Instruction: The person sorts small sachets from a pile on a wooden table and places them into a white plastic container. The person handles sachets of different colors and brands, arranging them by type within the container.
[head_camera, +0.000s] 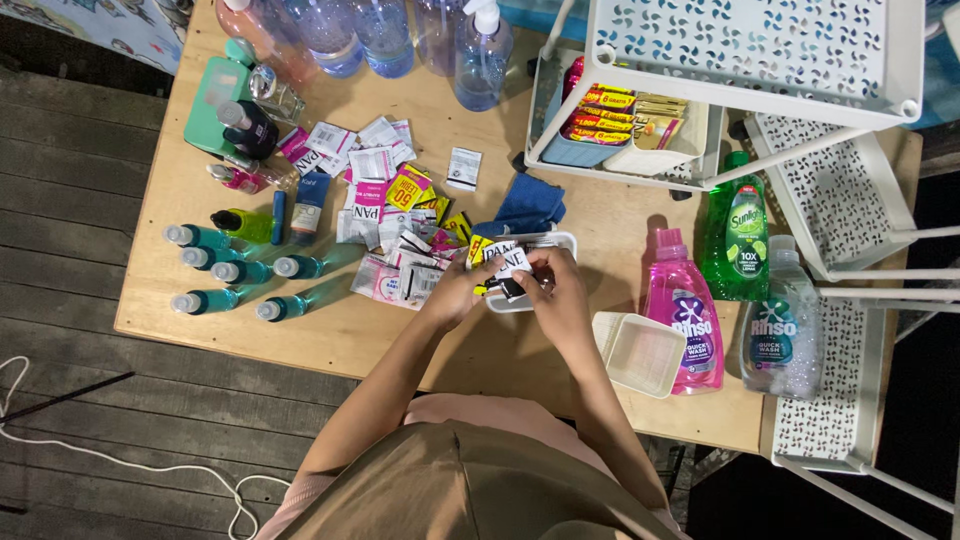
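— Head view: what is held in the hands?
— A bundle of small white-and-black sachets (505, 265) is gripped between the left hand (455, 290) and the right hand (558, 295), both closed around it, over a small white tray (545, 243) near the middle of the wooden table (480, 350).
— What is found just beside them?
— A loose heap of mixed sachets (395, 225) is spread to the left, with a folded blue cloth (530, 205) just behind the tray. An empty white square container (640, 352) is set to the right, next to a pink detergent bottle (683, 315).
— And farther out?
— Small teal bottles (235, 272) are laid on their sides at the left edge, a green bottle (737, 240) and a clear one (782, 320) at the right, under a white perforated rack (760, 50).
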